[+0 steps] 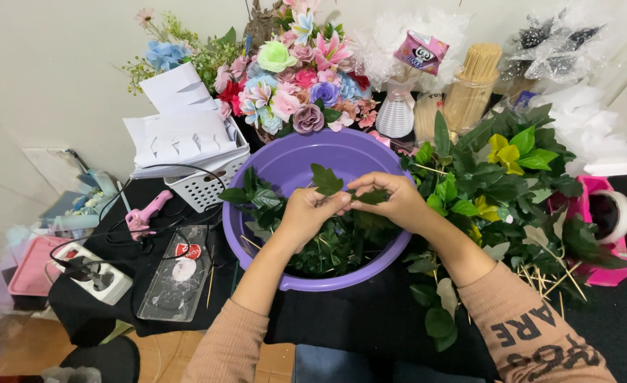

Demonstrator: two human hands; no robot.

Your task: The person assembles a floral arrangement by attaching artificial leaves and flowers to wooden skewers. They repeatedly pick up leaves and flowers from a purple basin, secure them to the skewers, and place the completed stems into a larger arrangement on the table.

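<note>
- Green leaf sprig [326, 180] held up over the middle of the purple basin [285, 164], between both hands; likely kept there so any bits drop back in with the rest.
- Left hand [306, 213] closed round the sprig's lower end, fingertips pinching just under the upright leaf, steadying it.
- Right hand [397, 200] closed on the other end of the same sprig, fingers curled over dark leaves; the two hands nearly touch.
- Basin sits on the black table [370, 319] right in front of the person, holds a heap of loose leaves [331, 248] with thin sticks showing.
- Bigger leaf pile [501, 184] just right of basin, some yellow-green, within easy reach.
- Artificial flower bunch [295, 74] behind basin against the wall.
- White basket [203, 186] of folded paper to the left; pink glue gun [143, 214] and power strip [93, 273] further left, well apart from the hands.
- Jar of wooden skewers [473, 89] at back right.
</note>
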